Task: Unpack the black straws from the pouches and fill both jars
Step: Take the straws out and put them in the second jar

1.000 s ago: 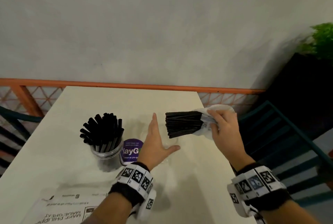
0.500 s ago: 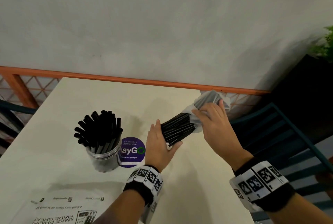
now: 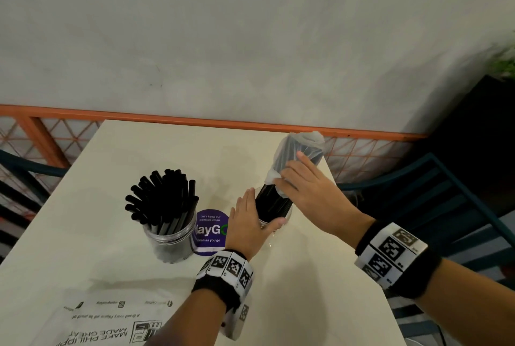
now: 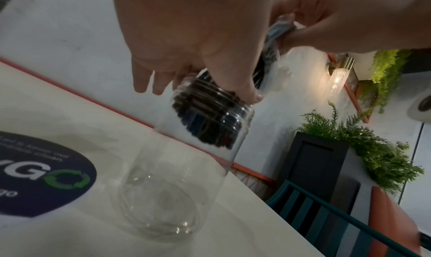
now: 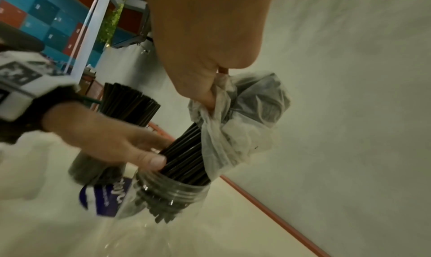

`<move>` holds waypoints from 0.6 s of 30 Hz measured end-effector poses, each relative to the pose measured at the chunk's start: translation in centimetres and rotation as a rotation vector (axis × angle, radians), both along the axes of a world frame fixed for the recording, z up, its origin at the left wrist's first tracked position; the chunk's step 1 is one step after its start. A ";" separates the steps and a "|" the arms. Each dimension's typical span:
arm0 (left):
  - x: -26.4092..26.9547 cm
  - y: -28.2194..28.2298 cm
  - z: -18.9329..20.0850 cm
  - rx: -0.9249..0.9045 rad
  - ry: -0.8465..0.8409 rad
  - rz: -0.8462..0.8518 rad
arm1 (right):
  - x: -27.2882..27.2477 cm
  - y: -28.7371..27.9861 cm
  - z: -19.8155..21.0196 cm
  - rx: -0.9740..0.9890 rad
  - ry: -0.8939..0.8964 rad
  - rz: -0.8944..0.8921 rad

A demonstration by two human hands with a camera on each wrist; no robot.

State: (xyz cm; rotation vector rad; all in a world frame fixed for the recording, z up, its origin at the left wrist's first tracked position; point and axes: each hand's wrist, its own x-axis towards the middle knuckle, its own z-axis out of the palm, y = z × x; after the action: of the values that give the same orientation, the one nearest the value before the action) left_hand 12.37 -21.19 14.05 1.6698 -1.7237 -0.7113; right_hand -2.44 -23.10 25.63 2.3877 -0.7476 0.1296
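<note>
A clear jar at the table's left stands packed with black straws. To its right stands a second clear jar, its bottom bare; in the head view my left hand hides most of it. A bundle of black straws points down into its mouth, the lower ends just past the threaded neck. The top of the bundle is still inside a thin clear pouch. My right hand pinches the bunched pouch. My left hand holds the bundle at the rim between thumb and fingers.
A round purple sticker lies on the white table between the jars. A flat printed white bag lies at the front left. A teal chair stands past the right edge and an orange railing runs behind.
My right hand has swung the bundle from lying level to pointing down and brought its ends into the second jar's mouth. My left hand has closed round the bundle.
</note>
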 end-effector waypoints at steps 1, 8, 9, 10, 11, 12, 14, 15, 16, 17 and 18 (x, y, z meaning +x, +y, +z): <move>0.0 0.0 0.2 -0.015 0.022 0.004 | 0.0 0.2 -0.4 0.002 0.021 0.019; 1.6 -0.6 2.1 -0.087 0.475 -0.168 | 0.0 1.3 -2.6 0.058 -0.215 -0.065; 2.1 -0.6 2.7 -0.101 0.453 -0.177 | -0.1 1.5 -3.0 0.057 -0.303 -0.131; 2.5 -0.5 3.3 -0.106 0.415 -0.169 | -0.2 1.7 -3.2 0.057 -0.407 -0.196; 2.9 -0.5 3.7 -0.116 0.371 -0.156 | -0.4 1.9 -3.5 0.062 -0.514 -0.247; 3.2 -0.4 4.1 -0.127 0.329 -0.146 | -0.7 2.1 -3.6 0.069 -0.608 -0.276; 3.7 -0.5 5.1 -0.180 0.286 -0.133 | -1.3 2.2 -3.8 0.090 -0.697 -0.275; 3.8 -0.6 5.6 -0.215 0.275 -0.116 | -1.6 2.1 -3.7 0.100 -0.712 -0.258; 3.9 -0.8 6.1 -0.244 0.263 -0.092 | -1.8 2.0 -3.4 0.116 -0.726 -0.236; 3.9 -0.9 6.7 -0.274 0.256 -0.070 | -1.8 1.8 -2.9 0.132 -0.742 -0.215; 3.9 -0.9 7.4 -0.305 0.253 -0.050 | -1.9 1.6 -2.2 0.138 -0.754 -0.201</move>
State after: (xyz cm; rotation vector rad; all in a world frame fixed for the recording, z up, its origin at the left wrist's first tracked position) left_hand 16.32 -22.13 21.48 1.2765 -1.6067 -0.6164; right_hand -4.31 -21.47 23.47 2.3565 -1.3616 0.9538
